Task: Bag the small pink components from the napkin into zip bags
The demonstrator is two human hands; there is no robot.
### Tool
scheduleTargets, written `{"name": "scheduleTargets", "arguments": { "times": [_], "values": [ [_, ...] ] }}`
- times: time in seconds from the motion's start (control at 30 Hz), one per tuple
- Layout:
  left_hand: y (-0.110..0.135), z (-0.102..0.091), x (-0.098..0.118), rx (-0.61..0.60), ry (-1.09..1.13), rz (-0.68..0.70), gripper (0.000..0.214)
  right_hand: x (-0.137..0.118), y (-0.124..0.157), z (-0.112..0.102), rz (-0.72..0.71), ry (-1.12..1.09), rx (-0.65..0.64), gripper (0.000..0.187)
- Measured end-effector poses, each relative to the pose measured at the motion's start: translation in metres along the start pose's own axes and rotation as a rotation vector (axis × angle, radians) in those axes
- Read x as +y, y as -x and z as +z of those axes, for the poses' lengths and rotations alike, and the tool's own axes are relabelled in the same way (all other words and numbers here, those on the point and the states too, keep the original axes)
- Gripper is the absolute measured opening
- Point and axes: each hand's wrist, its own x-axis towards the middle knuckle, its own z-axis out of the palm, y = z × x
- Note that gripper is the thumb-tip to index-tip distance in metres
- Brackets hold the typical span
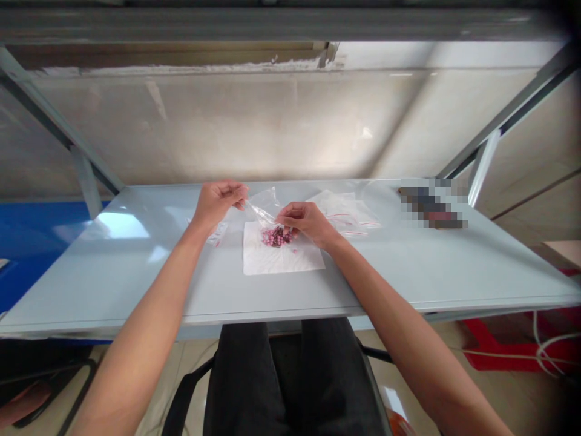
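My left hand [218,201] is closed in a pinch on the edge of a small clear plastic bag [263,209], held just above the table. My right hand [305,221] is closed too, its fingertips pinched at the pile of small pink beads [275,237]. Whether a bead is between the fingers I cannot make out. The beads lie on a white paper sheet [281,257] in the middle of the pale grey table [431,266]. The bag's lower end hangs over the beads between my hands.
Several empty clear bags with red seal strips [347,212] lie behind my right hand. Another small bag [216,233] lies under my left wrist. A blurred dark object [433,203] rests at the back right. Metal frame struts rise at both sides.
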Motion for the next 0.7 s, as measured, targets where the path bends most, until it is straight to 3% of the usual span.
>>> {"name": "scheduleTargets", "arguments": {
  "times": [0.1, 0.2, 0.47, 0.57, 0.63, 0.7],
  "values": [
    [-0.002, -0.002, -0.003, 0.008, -0.007, -0.009, 0.05, 0.0, 0.0, -0.001, 0.0, -0.017, 0.007, 0.039],
    [-0.004, -0.007, -0.008, 0.047, -0.149, -0.017, 0.046, -0.002, 0.0, -0.002, -0.005, -0.044, 0.01, 0.039],
    [-0.003, -0.029, -0.017, 0.047, -0.968, -0.021, 0.029, -0.011, 0.002, -0.008, -0.007, -0.045, 0.078, 0.037],
    [0.0, -0.039, -0.018, 0.078, -1.15, -0.079, 0.026, -0.014, 0.002, -0.024, -0.074, 0.09, 0.295, 0.03],
    [0.002, -0.044, -0.019, 0.105, -1.2, -0.119, 0.024, -0.016, 0.004, -0.041, -0.1, 0.342, 0.54, 0.026],
    [0.004, -0.046, -0.021, 0.13, -1.216, -0.152, 0.024, -0.018, 0.008, -0.059, -0.037, 0.654, 0.761, 0.026]
  ]
}}
